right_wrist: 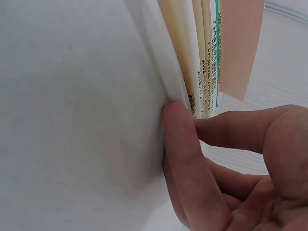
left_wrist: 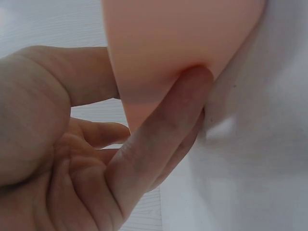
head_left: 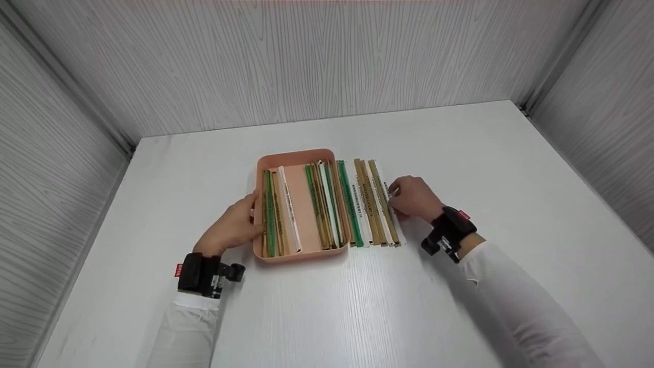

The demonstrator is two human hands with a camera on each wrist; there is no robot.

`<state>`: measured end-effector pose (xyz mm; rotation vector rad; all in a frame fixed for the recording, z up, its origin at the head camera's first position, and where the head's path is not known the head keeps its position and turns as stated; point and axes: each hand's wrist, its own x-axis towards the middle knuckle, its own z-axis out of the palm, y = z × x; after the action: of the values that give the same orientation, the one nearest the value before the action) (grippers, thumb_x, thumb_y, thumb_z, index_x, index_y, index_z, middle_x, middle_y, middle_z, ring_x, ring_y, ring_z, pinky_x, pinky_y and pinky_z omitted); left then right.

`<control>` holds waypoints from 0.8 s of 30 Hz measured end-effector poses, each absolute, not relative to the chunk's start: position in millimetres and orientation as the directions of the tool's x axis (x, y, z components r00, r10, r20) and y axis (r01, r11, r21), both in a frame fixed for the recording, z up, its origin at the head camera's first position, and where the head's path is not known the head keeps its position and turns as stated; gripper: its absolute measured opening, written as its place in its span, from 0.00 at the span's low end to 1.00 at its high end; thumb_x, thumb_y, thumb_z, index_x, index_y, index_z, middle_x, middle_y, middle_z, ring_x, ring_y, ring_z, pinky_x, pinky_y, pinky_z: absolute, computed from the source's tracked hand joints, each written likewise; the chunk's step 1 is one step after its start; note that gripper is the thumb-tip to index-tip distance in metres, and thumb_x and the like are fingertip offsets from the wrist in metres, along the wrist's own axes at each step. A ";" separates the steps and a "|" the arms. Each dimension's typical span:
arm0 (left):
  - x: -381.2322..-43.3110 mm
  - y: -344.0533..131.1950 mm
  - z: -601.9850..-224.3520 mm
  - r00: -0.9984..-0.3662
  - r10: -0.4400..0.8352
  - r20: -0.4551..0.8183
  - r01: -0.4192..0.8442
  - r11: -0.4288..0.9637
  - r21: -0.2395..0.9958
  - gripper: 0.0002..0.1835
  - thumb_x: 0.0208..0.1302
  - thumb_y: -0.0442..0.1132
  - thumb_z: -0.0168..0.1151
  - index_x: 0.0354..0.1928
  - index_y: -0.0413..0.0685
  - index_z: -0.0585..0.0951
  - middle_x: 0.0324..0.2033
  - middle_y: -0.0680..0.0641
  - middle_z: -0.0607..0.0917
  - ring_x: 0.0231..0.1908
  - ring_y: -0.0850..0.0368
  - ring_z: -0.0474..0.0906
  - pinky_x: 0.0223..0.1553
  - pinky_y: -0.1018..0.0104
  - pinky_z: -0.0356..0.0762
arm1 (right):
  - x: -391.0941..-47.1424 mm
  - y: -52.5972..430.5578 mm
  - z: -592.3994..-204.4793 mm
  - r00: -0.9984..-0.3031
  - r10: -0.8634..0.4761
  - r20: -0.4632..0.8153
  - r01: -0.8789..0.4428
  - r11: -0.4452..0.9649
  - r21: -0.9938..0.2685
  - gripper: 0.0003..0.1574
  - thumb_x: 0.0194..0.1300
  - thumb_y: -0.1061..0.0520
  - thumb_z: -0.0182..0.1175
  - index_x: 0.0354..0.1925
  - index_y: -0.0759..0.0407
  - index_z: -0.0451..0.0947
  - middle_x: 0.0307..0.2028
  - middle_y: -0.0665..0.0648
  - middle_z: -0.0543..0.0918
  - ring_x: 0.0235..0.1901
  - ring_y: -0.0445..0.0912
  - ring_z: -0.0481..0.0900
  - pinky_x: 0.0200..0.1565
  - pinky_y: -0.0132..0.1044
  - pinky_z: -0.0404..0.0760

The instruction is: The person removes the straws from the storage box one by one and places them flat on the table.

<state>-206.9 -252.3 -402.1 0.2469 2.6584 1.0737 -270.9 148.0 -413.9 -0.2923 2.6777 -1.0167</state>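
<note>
A peach-coloured tray [head_left: 302, 257] stands on the table, with slim wrapped sticks in green, brown and white lying lengthwise in two groups inside. My left hand [head_left: 232, 225] grips its left wall, the thumb over the rim. In the left wrist view, fingertips [left_wrist: 192, 84] press the outside of the peach wall. Right of the tray lies a row of similar printed sticks [head_left: 365, 204], side by side. At the row's right end, my right hand [head_left: 415, 197] pinches the outermost white wrapped stick [right_wrist: 161, 48] between thumb and fingers. What the sticks contain is hidden by their wrappers.
The white tabletop [head_left: 306, 317] carries the tray and the row near its middle. Grey wood-grain panels [head_left: 327, 61] stand behind the table and on both sides. Inside the tray, a strip of bare floor [head_left: 304, 204] separates the two groups.
</note>
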 end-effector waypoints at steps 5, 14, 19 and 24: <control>-205.0 -251.8 -401.1 -0.950 0.261 -0.173 0.060 0.695 0.716 0.48 0.66 0.29 0.61 0.81 0.30 0.44 0.69 0.27 0.70 0.61 0.34 0.77 0.53 0.52 0.82 | -271.1 152.9 -398.3 -0.945 -0.275 -0.175 -0.074 0.703 -0.707 0.29 0.70 0.60 0.58 0.65 0.75 0.72 0.45 0.70 0.85 0.30 0.50 0.87 0.35 0.41 0.88; -203.8 -250.1 -399.0 -0.951 0.243 -0.190 0.028 0.682 0.731 0.48 0.68 0.28 0.60 0.82 0.32 0.44 0.69 0.27 0.71 0.61 0.36 0.77 0.48 0.56 0.83 | -270.1 105.2 -346.3 -0.926 -0.377 0.029 -0.302 0.690 -0.658 0.26 0.73 0.57 0.56 0.66 0.66 0.76 0.52 0.64 0.83 0.38 0.53 0.85 0.39 0.43 0.83; -204.6 -247.2 -398.2 -0.948 0.257 -0.188 0.036 0.673 0.739 0.48 0.68 0.28 0.60 0.82 0.33 0.44 0.70 0.28 0.69 0.61 0.34 0.77 0.49 0.54 0.83 | -267.7 45.0 -336.1 -0.884 -0.467 0.041 -0.384 0.672 -0.633 0.26 0.70 0.59 0.58 0.65 0.63 0.78 0.51 0.60 0.84 0.38 0.48 0.79 0.38 0.40 0.79; -204.3 -246.2 -398.8 -0.945 0.267 -0.190 0.039 0.668 0.743 0.48 0.65 0.25 0.59 0.82 0.34 0.45 0.71 0.28 0.68 0.60 0.34 0.78 0.48 0.54 0.84 | -265.1 -13.4 -347.5 -0.826 -0.563 -0.031 -0.449 0.689 -0.570 0.26 0.69 0.61 0.60 0.64 0.63 0.79 0.43 0.60 0.87 0.28 0.43 0.76 0.31 0.35 0.74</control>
<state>-204.3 -246.2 -398.8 0.2447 2.6023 1.1493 -265.1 -13.4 -347.5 -0.8180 2.6961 -0.8297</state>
